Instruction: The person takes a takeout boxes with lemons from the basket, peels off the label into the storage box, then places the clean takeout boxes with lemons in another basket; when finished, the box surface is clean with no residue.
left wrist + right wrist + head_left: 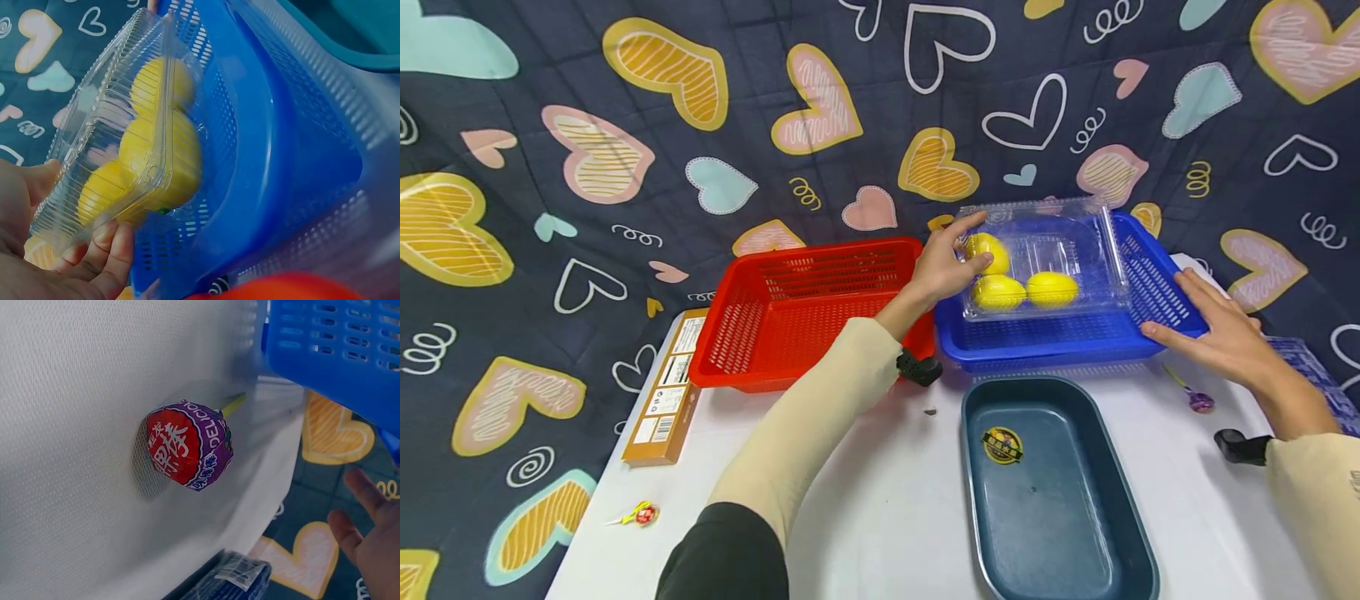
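My left hand [946, 262] pinches the left end of a clear plastic clamshell box [1093, 250], thumb on one side and fingers curled on the other. Inside lie three yellow lemons [1051, 289], bunched toward that hand and the near side. The box is tilted over the blue basket [1000, 350], and in the left wrist view its corner [153, 175] overlaps the basket's rim. At the basket's right end, my right hand [1228, 337] has its fingers spread and holds nothing. Its thumb is right by the rim.
A red basket [752, 379] stands left of the blue one. In front is a dark blue-grey tray [1045, 508]. A purple-wrapped lollipop [190, 444] lies near the right hand, another lollipop [643, 513] far left. An orange-brown carton [658, 417] lies beside the red basket.
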`<action>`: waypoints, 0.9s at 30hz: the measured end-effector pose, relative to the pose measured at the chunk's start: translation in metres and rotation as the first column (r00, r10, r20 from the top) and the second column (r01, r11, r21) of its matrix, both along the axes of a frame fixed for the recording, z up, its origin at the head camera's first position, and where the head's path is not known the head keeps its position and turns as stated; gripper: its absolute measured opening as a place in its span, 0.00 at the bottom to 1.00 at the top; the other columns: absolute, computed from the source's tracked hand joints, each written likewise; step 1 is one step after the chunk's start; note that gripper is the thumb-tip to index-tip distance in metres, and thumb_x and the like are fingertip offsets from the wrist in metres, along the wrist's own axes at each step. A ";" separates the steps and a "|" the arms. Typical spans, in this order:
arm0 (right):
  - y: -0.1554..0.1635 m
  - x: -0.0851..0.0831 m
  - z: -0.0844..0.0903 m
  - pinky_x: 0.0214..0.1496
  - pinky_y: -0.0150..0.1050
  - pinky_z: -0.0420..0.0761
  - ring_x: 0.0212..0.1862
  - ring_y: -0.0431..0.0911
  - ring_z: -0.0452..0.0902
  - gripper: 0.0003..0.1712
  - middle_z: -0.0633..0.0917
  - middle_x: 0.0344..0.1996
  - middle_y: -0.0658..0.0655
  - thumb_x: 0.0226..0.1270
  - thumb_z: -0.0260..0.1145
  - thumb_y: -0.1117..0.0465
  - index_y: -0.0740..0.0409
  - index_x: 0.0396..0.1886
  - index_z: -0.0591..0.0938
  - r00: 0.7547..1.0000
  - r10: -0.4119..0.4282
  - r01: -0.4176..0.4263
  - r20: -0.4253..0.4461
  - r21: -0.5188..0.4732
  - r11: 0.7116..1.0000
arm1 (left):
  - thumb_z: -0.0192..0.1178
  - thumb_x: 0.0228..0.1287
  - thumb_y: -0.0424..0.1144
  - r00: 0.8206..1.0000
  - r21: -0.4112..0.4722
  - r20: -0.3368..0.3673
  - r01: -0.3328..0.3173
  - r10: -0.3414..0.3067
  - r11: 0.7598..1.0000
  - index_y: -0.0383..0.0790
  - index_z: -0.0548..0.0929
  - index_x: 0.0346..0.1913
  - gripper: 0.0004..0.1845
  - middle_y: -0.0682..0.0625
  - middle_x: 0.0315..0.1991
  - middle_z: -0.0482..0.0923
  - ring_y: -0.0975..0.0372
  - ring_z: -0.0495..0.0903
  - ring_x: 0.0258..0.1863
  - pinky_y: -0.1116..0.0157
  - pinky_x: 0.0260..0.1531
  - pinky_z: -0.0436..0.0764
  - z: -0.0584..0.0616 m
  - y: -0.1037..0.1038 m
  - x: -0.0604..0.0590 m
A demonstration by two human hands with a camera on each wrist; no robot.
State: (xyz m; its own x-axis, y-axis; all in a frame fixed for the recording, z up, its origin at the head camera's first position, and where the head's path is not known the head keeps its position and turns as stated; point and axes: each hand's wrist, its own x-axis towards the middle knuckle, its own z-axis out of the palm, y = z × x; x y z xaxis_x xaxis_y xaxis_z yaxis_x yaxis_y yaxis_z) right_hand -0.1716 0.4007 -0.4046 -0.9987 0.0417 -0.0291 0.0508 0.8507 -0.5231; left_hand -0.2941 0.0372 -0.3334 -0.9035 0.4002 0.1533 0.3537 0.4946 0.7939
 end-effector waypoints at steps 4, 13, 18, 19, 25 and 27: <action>0.002 0.003 -0.001 0.62 0.87 0.27 0.78 0.75 0.24 0.57 0.31 0.82 0.63 0.71 0.56 0.35 0.54 0.83 0.36 1.000 -0.003 0.003 -0.014 -0.011 1.000 | 0.64 0.71 0.40 1.000 -0.030 0.024 0.016 -0.016 0.999 0.56 0.67 0.77 0.34 0.45 0.64 0.76 0.56 0.78 0.50 0.69 0.34 0.80 -0.005 0.010 -0.005; 0.000 0.001 -0.001 0.63 0.86 0.27 0.78 0.76 0.24 0.58 0.30 0.81 0.64 0.71 0.54 0.33 0.54 0.83 0.34 1.000 -0.008 0.008 0.005 -0.003 1.000 | 0.65 0.69 0.43 0.998 -0.095 0.035 -0.047 0.051 0.994 0.59 0.69 0.76 0.33 0.45 0.46 0.78 0.60 0.76 0.32 0.68 0.30 0.74 -0.015 0.022 -0.011; 0.001 0.001 0.000 0.64 0.85 0.25 0.78 0.75 0.23 0.58 0.30 0.82 0.63 0.71 0.55 0.34 0.53 0.83 0.34 1.000 -0.011 0.011 0.004 -0.012 1.000 | 0.65 0.69 0.44 0.995 -0.158 0.030 -0.092 0.098 0.983 0.62 0.70 0.75 0.33 0.47 0.60 0.79 0.57 0.78 0.57 0.59 0.57 0.76 -0.017 0.030 -0.013; 0.001 0.001 0.000 0.64 0.85 0.24 0.78 0.75 0.22 0.58 0.30 0.82 0.63 0.71 0.55 0.34 0.53 0.83 0.34 1.000 -0.011 0.011 0.002 -0.013 1.000 | 0.65 0.69 0.45 0.994 -0.170 0.036 -0.100 0.108 0.980 0.63 0.69 0.75 0.33 0.48 0.65 0.77 0.57 0.75 0.63 0.56 0.63 0.74 -0.017 0.032 -0.013; 0.002 0.001 -0.001 0.64 0.85 0.25 0.78 0.75 0.23 0.58 0.29 0.81 0.63 0.71 0.54 0.32 0.53 0.83 0.34 1.000 -0.013 0.014 0.020 -0.014 1.000 | 0.65 0.68 0.46 0.990 -0.179 0.069 -0.111 0.125 0.978 0.63 0.70 0.74 0.32 0.52 0.73 0.71 0.56 0.67 0.72 0.52 0.71 0.69 -0.020 0.037 -0.013; 0.001 0.001 -0.001 0.64 0.85 0.25 0.78 0.74 0.23 0.58 0.29 0.81 0.62 0.71 0.54 0.32 0.52 0.83 0.34 1.000 -0.014 0.014 0.024 -0.018 1.000 | 0.66 0.68 0.46 0.991 -0.181 0.064 -0.104 0.117 0.978 0.61 0.71 0.73 0.32 0.52 0.73 0.72 0.55 0.68 0.72 0.52 0.71 0.70 -0.021 0.037 -0.014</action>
